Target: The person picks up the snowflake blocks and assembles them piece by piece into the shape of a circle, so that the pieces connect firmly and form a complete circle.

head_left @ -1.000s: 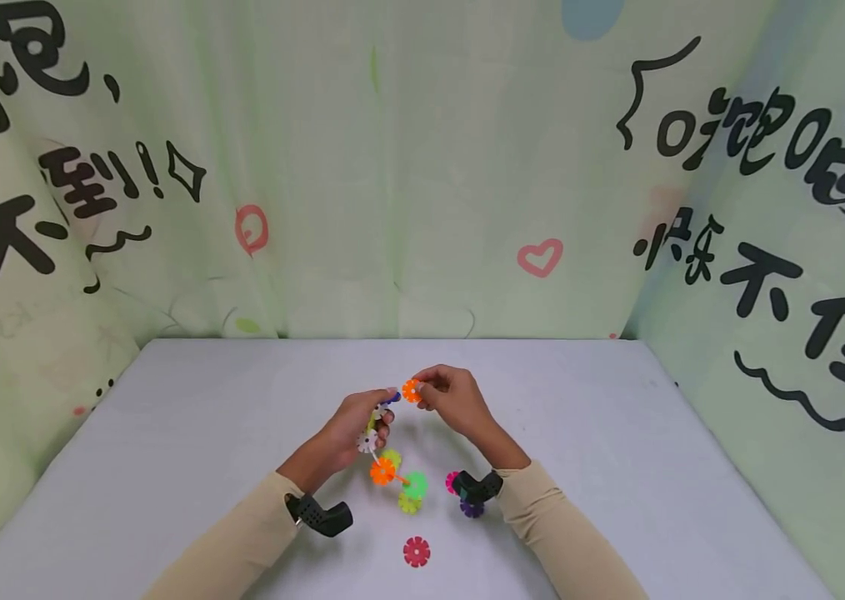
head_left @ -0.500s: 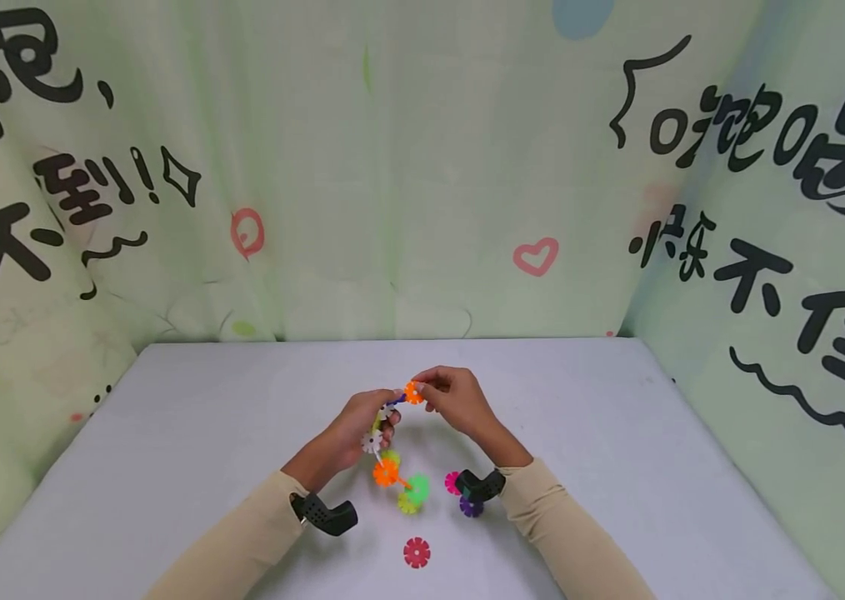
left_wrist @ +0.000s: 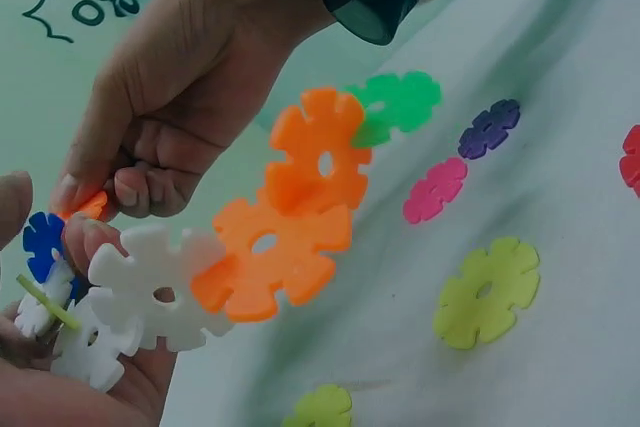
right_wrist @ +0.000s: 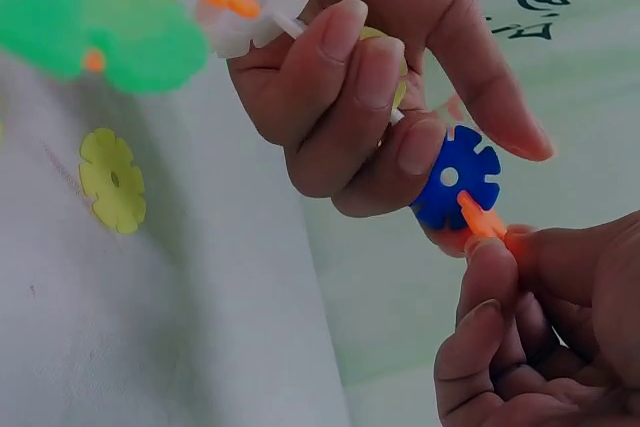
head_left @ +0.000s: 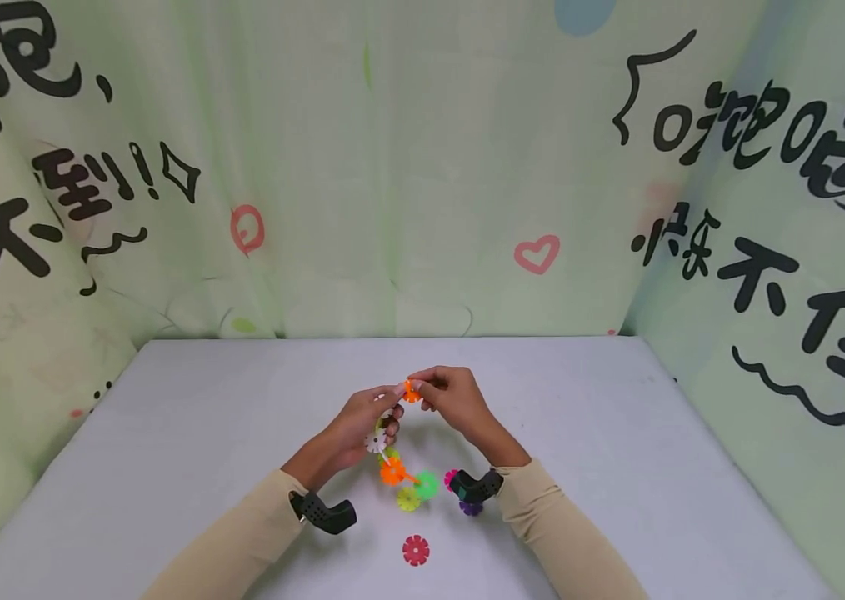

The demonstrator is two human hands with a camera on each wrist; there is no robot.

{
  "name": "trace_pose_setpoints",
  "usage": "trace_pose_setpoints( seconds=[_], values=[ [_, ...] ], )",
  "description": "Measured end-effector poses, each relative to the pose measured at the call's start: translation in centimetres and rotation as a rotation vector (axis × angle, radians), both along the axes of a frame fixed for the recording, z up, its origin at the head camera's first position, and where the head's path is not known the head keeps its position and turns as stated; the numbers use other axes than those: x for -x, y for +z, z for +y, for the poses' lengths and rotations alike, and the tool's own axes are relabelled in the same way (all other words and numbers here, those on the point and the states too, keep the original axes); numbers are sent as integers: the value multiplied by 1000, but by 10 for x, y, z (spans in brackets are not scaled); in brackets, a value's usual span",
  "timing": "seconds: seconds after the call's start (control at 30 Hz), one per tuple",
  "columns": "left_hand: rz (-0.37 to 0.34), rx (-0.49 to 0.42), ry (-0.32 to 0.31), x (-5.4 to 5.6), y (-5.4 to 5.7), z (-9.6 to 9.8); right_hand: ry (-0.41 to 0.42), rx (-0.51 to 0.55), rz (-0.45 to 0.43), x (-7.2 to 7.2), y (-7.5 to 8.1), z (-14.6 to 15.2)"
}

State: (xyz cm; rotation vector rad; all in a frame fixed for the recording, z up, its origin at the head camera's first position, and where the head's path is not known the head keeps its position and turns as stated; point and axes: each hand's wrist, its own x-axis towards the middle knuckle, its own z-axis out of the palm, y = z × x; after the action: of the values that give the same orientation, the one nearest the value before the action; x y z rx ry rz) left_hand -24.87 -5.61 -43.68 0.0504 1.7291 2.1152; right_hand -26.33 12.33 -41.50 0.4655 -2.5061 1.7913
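Red plastic flower-shaped disc [head_left: 416,550]: flat, nearest, between side edges of white rectangular table [head_left: 587,400]. Multicoloured chain of plastic discs [head_left: 392,472]: held in curled left hand [head_left: 353,427], apparently steadying its round blue notched disc [right_wrist: 465,159]. Orange plastic notched disc [head_left: 412,391]: pinched by right hand [head_left: 460,402], seemingly exposing slots toward blue.

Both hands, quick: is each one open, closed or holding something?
Left hand: closed, fingers curled round a chain of interlocked flower-shaped discs.
Right hand: closed, pinching an orange flower-shaped disc.
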Motion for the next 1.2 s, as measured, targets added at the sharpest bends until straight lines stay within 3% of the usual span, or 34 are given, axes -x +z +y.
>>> trace_pose_setpoints(
  seconds=[0.2,0.5,0.67,0.97,1.2],
  values=[
    [-18,-4,95,1,3,3,-16,14,-38,-1,2,1],
    [-54,-46,84,0,8,-1,-29,-4,-100,1,-5,5],
    [-73,-61,93,0,10,-5,52,-112,-122,-1,-10,6],
    [-111,-60,66,0,13,-11,244,-282,-55,-4,-23,-1],
    [-99,-40,57,2,12,-17,355,-320,-25,-5,-31,-7]
  ],
)
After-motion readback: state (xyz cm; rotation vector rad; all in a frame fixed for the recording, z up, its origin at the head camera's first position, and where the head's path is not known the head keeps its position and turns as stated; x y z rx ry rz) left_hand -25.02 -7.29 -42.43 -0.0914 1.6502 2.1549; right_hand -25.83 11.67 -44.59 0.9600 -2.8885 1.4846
